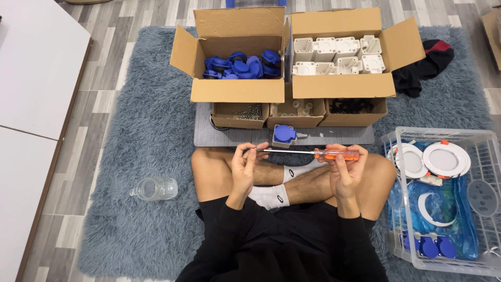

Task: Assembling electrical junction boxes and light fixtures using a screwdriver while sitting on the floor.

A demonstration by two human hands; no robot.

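I sit cross-legged on a grey-blue rug. My right hand (345,168) grips the orange handle of a screwdriver (334,154), held level with its shaft pointing left. My left hand (244,165) pinches something small at the screwdriver's tip; what it is cannot be made out. Just beyond my hands, a white socket with a blue lid (283,136) stands on a grey board (206,133).
Behind the board, one open carton (237,90) holds blue lids and another (342,86) holds white housings; three small boxes of screws and parts stand before them. A white wire basket (488,201) with round white fittings is at right, a clear jar (155,188) at left.
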